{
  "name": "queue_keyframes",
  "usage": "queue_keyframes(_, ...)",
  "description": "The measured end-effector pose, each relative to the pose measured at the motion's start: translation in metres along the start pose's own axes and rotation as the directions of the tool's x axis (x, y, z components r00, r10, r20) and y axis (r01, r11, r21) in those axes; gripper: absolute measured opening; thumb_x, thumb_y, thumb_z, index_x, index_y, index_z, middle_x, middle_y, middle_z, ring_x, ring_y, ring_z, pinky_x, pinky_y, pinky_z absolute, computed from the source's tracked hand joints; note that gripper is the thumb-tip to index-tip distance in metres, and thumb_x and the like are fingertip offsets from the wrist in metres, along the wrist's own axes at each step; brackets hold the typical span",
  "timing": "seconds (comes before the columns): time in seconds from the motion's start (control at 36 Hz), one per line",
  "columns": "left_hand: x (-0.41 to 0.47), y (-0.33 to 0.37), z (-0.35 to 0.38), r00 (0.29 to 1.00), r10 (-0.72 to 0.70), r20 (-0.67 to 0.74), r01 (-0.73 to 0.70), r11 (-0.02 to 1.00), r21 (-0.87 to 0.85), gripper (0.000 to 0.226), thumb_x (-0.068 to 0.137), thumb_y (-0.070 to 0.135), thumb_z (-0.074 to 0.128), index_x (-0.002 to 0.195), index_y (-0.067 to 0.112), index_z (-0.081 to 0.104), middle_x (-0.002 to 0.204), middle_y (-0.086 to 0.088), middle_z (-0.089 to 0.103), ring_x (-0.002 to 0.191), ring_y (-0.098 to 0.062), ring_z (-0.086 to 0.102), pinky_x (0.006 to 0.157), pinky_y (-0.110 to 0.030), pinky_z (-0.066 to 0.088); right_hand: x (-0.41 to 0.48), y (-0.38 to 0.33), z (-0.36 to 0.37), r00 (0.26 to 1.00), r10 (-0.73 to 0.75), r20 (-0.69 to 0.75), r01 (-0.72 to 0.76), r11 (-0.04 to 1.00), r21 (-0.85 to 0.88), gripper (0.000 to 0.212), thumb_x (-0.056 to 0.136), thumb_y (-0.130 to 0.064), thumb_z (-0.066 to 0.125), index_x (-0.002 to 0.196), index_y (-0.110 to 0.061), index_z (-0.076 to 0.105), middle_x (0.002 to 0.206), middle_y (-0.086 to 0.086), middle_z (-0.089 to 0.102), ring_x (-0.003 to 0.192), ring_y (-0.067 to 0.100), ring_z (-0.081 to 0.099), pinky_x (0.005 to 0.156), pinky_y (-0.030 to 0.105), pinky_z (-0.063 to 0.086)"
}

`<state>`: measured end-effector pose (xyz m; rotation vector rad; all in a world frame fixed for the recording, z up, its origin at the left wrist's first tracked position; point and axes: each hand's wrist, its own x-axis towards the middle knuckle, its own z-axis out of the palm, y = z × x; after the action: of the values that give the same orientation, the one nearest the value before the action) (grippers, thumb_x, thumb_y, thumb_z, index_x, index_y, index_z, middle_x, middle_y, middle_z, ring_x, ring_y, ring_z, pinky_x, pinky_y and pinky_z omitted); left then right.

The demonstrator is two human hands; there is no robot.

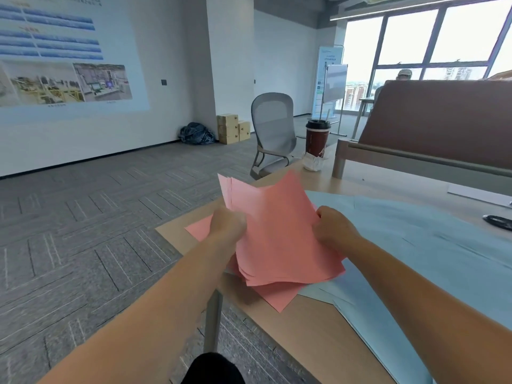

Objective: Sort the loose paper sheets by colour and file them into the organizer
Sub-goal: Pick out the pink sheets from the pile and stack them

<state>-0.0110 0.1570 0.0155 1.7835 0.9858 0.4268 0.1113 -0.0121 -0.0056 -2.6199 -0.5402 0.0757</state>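
A stack of pink sheets (277,234) is lifted and tilted above the near left corner of the wooden table (310,328). My left hand (228,221) grips its left edge and my right hand (333,227) grips its right edge. One pink sheet (277,296) lies flat on the table under the stack. Light blue sheets (421,245) are spread loosely over the table to the right. A large brown organizer (443,123) with a pale wooden frame stands at the back right of the table.
A dark red paper cup (316,138) stands on crumpled tissue at the table's far edge. A grey office chair (273,131) sits behind it. A white sheet (479,195) and a black object (497,221) lie at the right. Carpeted floor lies left.
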Motion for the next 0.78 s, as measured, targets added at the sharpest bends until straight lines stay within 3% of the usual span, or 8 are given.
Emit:
queue_keyframes(0.06, -0.003, -0.007, -0.008, 1.0, 0.01, 0.008, -0.011, 0.999, 0.04, 0.032, 0.09, 0.001, 0.052, 0.121, -0.008, 0.057, 0.12, -0.025, 0.062, 0.11, -0.036, 0.059, 0.073, -0.029, 0.038, -0.006, -0.009, 0.002, 0.999, -0.025, 0.036, 0.026, 0.999, -0.033, 0.025, 0.095, -0.009, 0.04, 0.115, -0.008, 0.055, 0.117, 0.011, 0.06, 0.101, 0.028, 0.055, 0.081, 0.033, 0.042)
queue_keyframes(0.17, -0.016, -0.012, -0.021, 0.998, 0.016, -0.062, -0.013, 0.999, 0.053, 0.037, 0.1, 0.001, 0.04, 0.135, -0.005, 0.048, 0.137, -0.023, 0.051, 0.126, -0.036, 0.05, 0.077, -0.029, 0.033, -0.018, -0.028, 0.008, 0.992, -0.046, 0.116, 0.059, 0.992, -0.108, 0.028, 0.099, -0.018, 0.045, 0.124, -0.009, 0.05, 0.12, 0.01, 0.058, 0.099, 0.025, 0.053, 0.079, 0.031, 0.041)
queue_keyframes(0.25, -0.017, -0.023, -0.028, 0.999, 0.009, -0.035, -0.006, 0.996, 0.092, 0.036, 0.096, 0.004, 0.043, 0.129, -0.006, 0.053, 0.129, -0.023, 0.056, 0.118, -0.038, 0.055, 0.081, -0.035, 0.043, -0.027, -0.038, 0.013, 0.982, -0.06, 0.18, 0.085, 0.987, -0.134, 0.043, 0.098, -0.031, 0.051, 0.134, -0.01, 0.041, 0.128, 0.011, 0.057, 0.113, 0.029, 0.056, 0.08, 0.033, 0.043)
queue_keyframes(0.36, -0.015, -0.033, -0.037, 0.998, -0.024, -0.053, 0.027, 0.997, 0.066, 0.035, 0.09, 0.004, 0.045, 0.121, -0.008, 0.056, 0.122, -0.023, 0.06, 0.11, -0.039, 0.059, 0.085, -0.04, 0.05, -0.035, -0.041, 0.02, 0.977, -0.073, 0.202, 0.108, 0.98, -0.168, 0.057, 0.098, -0.042, 0.052, 0.14, -0.01, 0.032, 0.13, 0.012, 0.057, 0.113, 0.03, 0.057, 0.086, 0.036, 0.045)
queue_keyframes(0.47, -0.018, -0.034, -0.041, 0.998, 0.006, -0.061, -0.006, 1.0, -0.007, 0.036, 0.09, 0.001, 0.045, 0.123, -0.008, 0.056, 0.122, -0.025, 0.061, 0.109, -0.04, 0.058, 0.077, -0.037, 0.046, -0.033, -0.042, 0.021, 0.989, -0.076, 0.124, 0.1, 0.975, -0.198, 0.046, 0.098, -0.043, 0.049, 0.131, -0.012, 0.044, 0.117, 0.007, 0.06, 0.093, 0.023, 0.055, 0.077, 0.033, 0.046)
queue_keyframes(0.61, -0.013, -0.035, -0.043, 0.999, -0.003, -0.045, 0.002, 0.999, -0.034, 0.033, 0.089, 0.0, 0.046, 0.118, -0.008, 0.06, 0.117, -0.023, 0.064, 0.101, -0.037, 0.06, 0.073, -0.034, 0.046, -0.029, -0.043, 0.023, 0.992, -0.064, 0.112, 0.089, 0.968, -0.233, 0.037, 0.097, -0.039, 0.05, 0.122, -0.011, 0.05, 0.115, 0.007, 0.061, 0.095, 0.025, 0.057, 0.075, 0.032, 0.044)
queue_keyframes(0.69, -0.009, -0.036, -0.043, 0.997, 0.04, -0.064, -0.039, 0.999, 0.015, 0.025, 0.086, 0.004, 0.05, 0.105, -0.004, 0.065, 0.109, -0.022, 0.067, 0.1, -0.038, 0.06, 0.089, -0.042, 0.051, -0.024, -0.041, 0.03, 0.995, -0.081, 0.052, 0.09, 0.974, -0.206, 0.014, 0.095, -0.026, 0.052, 0.101, -0.014, 0.052, 0.111, 0.01, 0.063, 0.089, 0.026, 0.055, 0.073, 0.032, 0.043)
queue_keyframes(0.78, -0.008, -0.033, -0.044, 0.999, 0.049, -0.009, -0.049, 0.997, 0.056, 0.025, 0.09, 0.003, 0.054, 0.111, -0.008, 0.063, 0.112, -0.023, 0.066, 0.096, -0.034, 0.06, 0.075, -0.034, 0.048, -0.018, -0.041, 0.031, 0.999, -0.044, 0.011, 0.045, 0.992, -0.121, 0.004, 0.093, -0.015, 0.052, 0.09, -0.013, 0.049, 0.098, 0.009, 0.057, 0.089, 0.027, 0.055, 0.072, 0.032, 0.042)
